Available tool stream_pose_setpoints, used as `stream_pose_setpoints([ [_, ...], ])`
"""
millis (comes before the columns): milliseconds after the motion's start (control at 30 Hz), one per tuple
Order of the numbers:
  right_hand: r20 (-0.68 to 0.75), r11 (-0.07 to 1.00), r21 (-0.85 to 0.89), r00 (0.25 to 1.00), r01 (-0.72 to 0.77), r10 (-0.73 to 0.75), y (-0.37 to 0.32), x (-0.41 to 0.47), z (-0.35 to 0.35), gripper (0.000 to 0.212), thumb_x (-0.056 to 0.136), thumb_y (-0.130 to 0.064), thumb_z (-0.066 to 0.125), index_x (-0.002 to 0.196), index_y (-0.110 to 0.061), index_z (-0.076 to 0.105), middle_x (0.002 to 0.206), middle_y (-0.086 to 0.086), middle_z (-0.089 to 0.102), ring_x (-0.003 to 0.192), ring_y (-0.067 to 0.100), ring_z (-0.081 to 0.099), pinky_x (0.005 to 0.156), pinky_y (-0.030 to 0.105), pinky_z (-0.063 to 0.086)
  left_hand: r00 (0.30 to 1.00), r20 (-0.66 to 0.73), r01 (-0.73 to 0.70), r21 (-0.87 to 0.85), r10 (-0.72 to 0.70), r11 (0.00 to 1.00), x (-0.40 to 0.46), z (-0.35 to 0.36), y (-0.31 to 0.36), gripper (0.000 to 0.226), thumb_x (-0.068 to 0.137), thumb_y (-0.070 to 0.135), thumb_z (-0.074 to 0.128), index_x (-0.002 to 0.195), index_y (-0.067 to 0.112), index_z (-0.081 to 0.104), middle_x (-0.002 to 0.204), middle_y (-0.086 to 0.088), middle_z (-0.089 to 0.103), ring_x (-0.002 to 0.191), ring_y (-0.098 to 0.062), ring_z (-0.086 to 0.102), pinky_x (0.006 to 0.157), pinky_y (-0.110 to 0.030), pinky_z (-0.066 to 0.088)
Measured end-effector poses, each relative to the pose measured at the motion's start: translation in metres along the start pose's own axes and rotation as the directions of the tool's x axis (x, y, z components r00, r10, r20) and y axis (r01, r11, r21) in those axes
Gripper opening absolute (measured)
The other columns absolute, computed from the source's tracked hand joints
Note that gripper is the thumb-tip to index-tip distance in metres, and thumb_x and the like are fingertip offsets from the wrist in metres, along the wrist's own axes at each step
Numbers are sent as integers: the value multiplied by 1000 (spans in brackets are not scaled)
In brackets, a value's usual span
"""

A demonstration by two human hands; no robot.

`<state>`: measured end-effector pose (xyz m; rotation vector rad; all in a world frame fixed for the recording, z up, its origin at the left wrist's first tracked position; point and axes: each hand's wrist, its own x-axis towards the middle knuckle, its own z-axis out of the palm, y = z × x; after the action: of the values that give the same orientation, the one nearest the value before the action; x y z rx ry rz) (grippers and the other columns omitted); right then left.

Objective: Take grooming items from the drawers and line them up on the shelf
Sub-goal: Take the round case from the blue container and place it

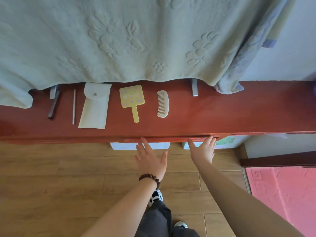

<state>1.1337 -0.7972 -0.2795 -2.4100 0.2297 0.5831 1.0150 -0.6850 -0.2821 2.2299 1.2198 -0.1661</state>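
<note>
Five grooming items lie in a row on the red shelf, each with its long axis pointing from 12 to 6 o'clock: a dark pen-like stick, a thin rod, a white pouch, a yellow hand mirror and a pale comb. Both hands reach toward 12 o'clock with fingers straight and spread, holding nothing. The left hand and the right hand touch fingertips to the drawer front just under the shelf edge, so the likely move is pushing it shut. The comb lies at about 12 o'clock from the left hand, which is nearer. The drawer's inside is hidden, and the stick's top end is partly under the blanket.
</note>
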Motion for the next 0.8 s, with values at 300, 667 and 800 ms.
stream_pose_setpoints([
  [300, -118, 999, 34, 993, 6, -2, 38, -24, -77, 70, 96, -38, 48, 151, -12, 14, 160, 10, 9, 148, 22, 0, 120, 41, 8, 865, 81, -502, 160, 496, 850, -38, -2, 64, 84, 90, 63, 31, 151, 18, -6, 161, -4, 4, 148, -22, -1, 118, -46, 4],
  [667, -332, 993, 114, 941, -26, 62, 93, -14, -191, 59, 94, -36, 52, 145, -13, 33, 157, 12, 21, 147, 25, 11, 118, 46, 18, 715, 144, -697, 84, 684, 712, -57, 16, 201, 79, 91, 56, 40, 151, 16, 6, 159, -8, 13, 148, -24, 2, 118, -48, 5],
  [800, -380, 991, 136, 923, -9, 60, 110, 7, -233, 58, 96, -34, 51, 145, -13, 32, 158, 13, 15, 148, 25, 7, 118, 42, 15, 683, 139, -730, 119, 717, 673, -64, 39, 250, 77, 91, 53, 43, 150, 15, 12, 157, -11, 21, 147, -28, 7, 116, -53, 11],
])
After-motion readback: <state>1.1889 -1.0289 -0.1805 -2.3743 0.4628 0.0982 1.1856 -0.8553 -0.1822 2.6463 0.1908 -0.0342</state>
